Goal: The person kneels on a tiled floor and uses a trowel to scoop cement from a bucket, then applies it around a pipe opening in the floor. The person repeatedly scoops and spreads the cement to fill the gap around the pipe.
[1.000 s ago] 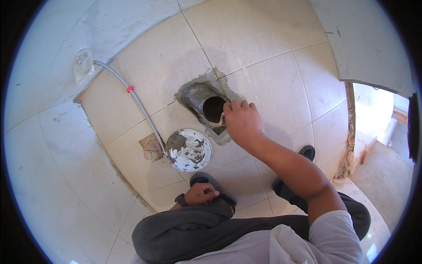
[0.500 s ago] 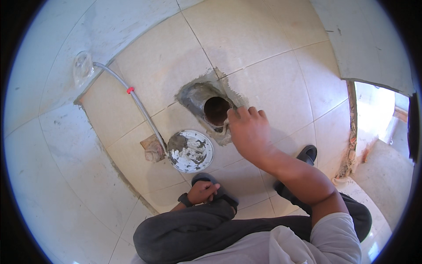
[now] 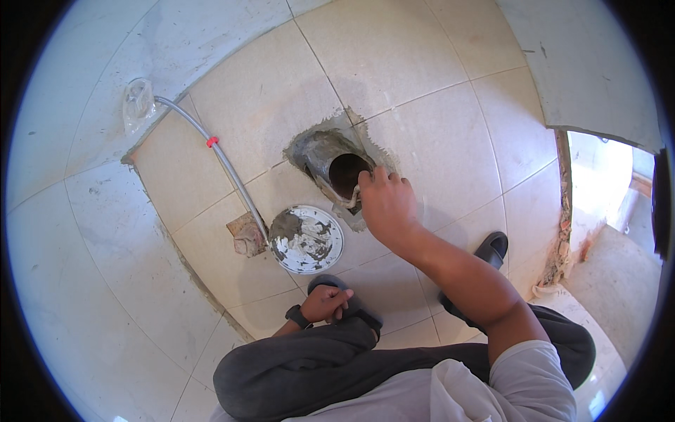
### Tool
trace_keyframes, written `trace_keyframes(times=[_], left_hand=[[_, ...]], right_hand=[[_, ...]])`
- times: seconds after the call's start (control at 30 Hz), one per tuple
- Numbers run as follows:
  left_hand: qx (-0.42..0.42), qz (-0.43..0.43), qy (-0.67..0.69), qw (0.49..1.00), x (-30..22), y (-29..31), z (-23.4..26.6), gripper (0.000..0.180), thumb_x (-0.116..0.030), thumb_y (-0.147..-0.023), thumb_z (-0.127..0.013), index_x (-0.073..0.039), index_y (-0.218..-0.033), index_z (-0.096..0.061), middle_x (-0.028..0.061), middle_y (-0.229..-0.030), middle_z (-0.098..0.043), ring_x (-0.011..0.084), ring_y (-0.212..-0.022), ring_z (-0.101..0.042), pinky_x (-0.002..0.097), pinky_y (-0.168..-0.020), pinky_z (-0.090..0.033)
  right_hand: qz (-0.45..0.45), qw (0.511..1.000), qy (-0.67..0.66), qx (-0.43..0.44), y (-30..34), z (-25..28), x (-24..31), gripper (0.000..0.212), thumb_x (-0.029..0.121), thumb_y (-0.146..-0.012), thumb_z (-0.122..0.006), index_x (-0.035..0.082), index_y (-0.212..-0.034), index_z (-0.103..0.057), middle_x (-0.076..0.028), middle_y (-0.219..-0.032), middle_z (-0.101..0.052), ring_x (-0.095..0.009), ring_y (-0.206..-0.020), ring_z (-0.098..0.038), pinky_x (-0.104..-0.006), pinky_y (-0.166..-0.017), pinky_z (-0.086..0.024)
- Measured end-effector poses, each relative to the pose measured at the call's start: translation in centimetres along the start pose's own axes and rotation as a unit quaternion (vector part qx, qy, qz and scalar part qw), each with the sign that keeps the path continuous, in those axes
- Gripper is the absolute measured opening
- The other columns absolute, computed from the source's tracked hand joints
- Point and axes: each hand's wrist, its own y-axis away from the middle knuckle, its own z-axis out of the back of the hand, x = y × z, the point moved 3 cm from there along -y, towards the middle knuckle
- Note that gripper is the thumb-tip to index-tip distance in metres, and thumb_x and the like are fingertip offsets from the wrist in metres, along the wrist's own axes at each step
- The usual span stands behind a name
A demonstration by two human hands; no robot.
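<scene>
A round drain pipe (image 3: 346,174) opens in a hole in the tiled floor, ringed by rough wet-looking cement (image 3: 316,149). At the near right rim of the hole, my right hand (image 3: 388,207) is closed with its knuckles up. By its thumb shows a thin, bent, light-coloured piece (image 3: 354,199), running along the pipe's near side; its far end is hard to make out. My left hand (image 3: 328,304), below a dark wristwatch (image 3: 298,317), hangs over my left shoe with fingers curled and nothing visible in them.
A white round lid (image 3: 309,243) smeared with grey cement lies left of the hole. Beside it, a grey flexible hose (image 3: 228,174) with a red ring runs from a plastic-wrapped fitting (image 3: 139,105) at the wall to a broken tile patch (image 3: 246,235). A doorway opening stands right.
My right hand has shifted slightly left and toward me along the pipe's rim. More of the bent piece shows beside its thumb. My left hand stays nearly in place.
</scene>
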Motion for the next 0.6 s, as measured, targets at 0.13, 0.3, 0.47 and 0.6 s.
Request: trace_keyframes(times=[0.13, 0.3, 0.47, 0.6], left_hand=[[0.002, -0.007, 0.003, 1.0, 0.0, 0.0, 0.0, 0.054, -0.048, -0.104, -0.062, -0.001, -0.079, -0.069, 0.006, -0.058, -0.065, 0.0119, -0.042, -0.057, 0.0262, -0.041, -0.045], [0.005, -0.004, 0.005, 1.0, 0.1, -0.2, 0.0, 0.054, -0.049, -0.103, -0.063, -0.001, -0.08, -0.07, 0.0061, -0.058, -0.066, 0.0123, -0.041, -0.057, 0.0267, -0.041, -0.045], [0.028, -0.03, -0.019, 0.999, -1.3, 1.4, 0.1, 0.042, -0.04, -0.105, -0.064, -0.001, -0.09, -0.072, 0.0054, -0.071, -0.071, 0.0099, -0.055, -0.063, 0.0258, -0.052, -0.051], [-0.046, -0.165, -0.05, 0.984, -6.2, 5.7, 5.3, 0.024, -0.025, -0.106, -0.065, -0.002, -0.101, -0.073, 0.0053, -0.089, -0.075, 0.0097, -0.075, -0.067, 0.0271, -0.068, -0.054]], right_hand=[[0.034, 0.999, 0.01, 0.006, 0.6, 0.8, 0.5, 0.027, 0.011, -0.086, -0.065, 0.002, -0.112, -0.065, -0.016, -0.106, -0.065, -0.034, -0.095, -0.07, -0.0444, -0.081, -0.056], [0.06, 0.998, 0.021, 0.013, 2.2, 2.7, 0.7, 0.027, 0.014, -0.088, -0.066, 0.001, -0.111, -0.066, -0.015, -0.107, -0.066, -0.032, -0.095, -0.07, -0.0426, -0.082, -0.055], [0.018, 0.998, -0.052, -0.001, 2.1, 3.7, -1.9, 0.025, 0.016, -0.088, -0.068, 0.002, -0.108, -0.066, -0.017, -0.107, -0.066, -0.034, -0.095, -0.07, -0.0456, -0.082, -0.055], [-0.072, 0.984, -0.161, 0.034, 0.8, 3.9, -4.5, 0.029, 0.02, -0.087, -0.073, -0.001, -0.106, -0.066, -0.022, -0.105, -0.068, -0.039, -0.099, -0.071, -0.0494, -0.086, -0.055]])
